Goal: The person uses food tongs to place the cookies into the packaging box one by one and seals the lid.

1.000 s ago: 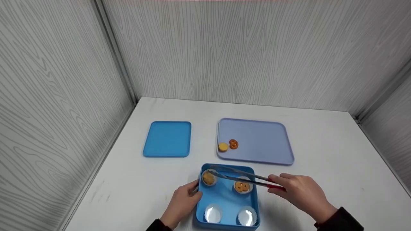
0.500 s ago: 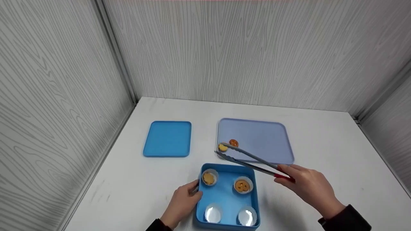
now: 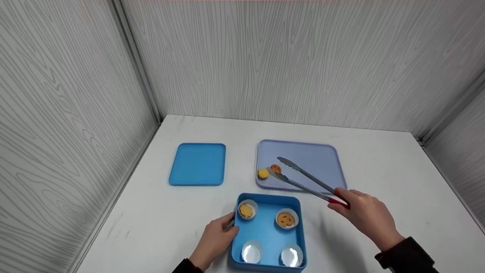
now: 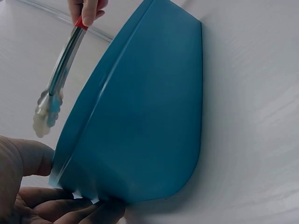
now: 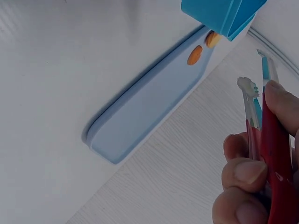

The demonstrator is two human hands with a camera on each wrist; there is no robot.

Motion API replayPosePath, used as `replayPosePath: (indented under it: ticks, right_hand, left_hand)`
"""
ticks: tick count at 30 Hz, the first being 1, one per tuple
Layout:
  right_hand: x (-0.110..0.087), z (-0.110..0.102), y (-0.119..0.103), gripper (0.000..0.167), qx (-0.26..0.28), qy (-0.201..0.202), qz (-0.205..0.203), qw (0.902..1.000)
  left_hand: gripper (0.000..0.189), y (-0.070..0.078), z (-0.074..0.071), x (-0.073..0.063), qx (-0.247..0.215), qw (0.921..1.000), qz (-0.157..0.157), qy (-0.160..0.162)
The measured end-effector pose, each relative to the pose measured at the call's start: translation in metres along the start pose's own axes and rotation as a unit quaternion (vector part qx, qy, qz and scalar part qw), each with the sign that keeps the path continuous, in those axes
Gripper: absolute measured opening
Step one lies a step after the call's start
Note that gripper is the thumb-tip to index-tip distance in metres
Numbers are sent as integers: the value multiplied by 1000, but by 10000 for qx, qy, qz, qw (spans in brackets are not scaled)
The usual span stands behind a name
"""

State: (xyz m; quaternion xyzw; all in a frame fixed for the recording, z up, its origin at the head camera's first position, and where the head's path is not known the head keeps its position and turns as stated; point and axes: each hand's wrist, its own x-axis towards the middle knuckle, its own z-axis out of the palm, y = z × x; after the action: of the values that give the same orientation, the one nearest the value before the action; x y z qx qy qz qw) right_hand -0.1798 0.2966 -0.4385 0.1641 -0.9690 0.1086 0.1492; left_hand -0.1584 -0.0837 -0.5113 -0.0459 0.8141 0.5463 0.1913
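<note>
My left hand (image 3: 216, 237) grips the left wall of a blue box (image 3: 265, 239), thumb at the rim and fingers against the outside. Inside stand several white paper cups: a yellow cookie (image 3: 246, 211) fills the far left one, a pretzel-shaped cookie (image 3: 285, 219) the far right one. The two near cups (image 3: 252, 252) hold nothing. My right hand (image 3: 365, 216) holds metal tongs (image 3: 303, 187) by their red handles (image 5: 275, 154). Their tips are spread over the lilac tray (image 3: 318, 159), close to a brown pretzel cookie (image 3: 276, 168) and a yellow cookie (image 3: 263, 174).
A flat blue square tray or lid (image 3: 199, 165) lies on the white table (image 3: 151, 227), left of the lilac tray. Wood-grain panels (image 3: 280, 64) wall in the back and both sides.
The tongs have left the far left cup and swung over the lilac tray, then slightly right, spreading wider. The yellow cookie stays in that cup. My left hand has not moved.
</note>
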Motion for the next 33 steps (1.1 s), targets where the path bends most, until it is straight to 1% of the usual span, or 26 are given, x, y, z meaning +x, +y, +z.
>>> replayPosePath:
  ticks: [9, 15, 18, 22, 27, 30, 33]
  right_hand:
    - [1, 10, 13, 29, 99, -459, 286, 9985]
    - [3, 16, 17, 31, 197, -769, 510, 9955]
    - [4, 19, 17, 29, 223, -916, 589, 9938]
    - [7, 22, 16, 26, 197, -982, 605, 9931]
    - [13, 26, 15, 23, 233, -1141, 682, 9909]
    - [17, 29, 14, 22, 255, -1277, 774, 9885]
    - [19, 31, 14, 23, 238, -1314, 810, 9877]
  left_hand:
    - [62, -1, 0, 0, -34, 10000, 10, -44]
    - [62, 0, 1, -1, -62, 9999, -81, -17]
    - [61, 1, 1, -1, -31, 10000, -47, -7]
    - [61, 1, 0, -1, -40, 10000, 15, -12]
    - [61, 0, 0, -1, -55, 10000, 14, 2]
    - [60, 0, 0, 0, -39, 10000, 0, -11]
    - [60, 1, 1, 0, -34, 10000, -64, -26]
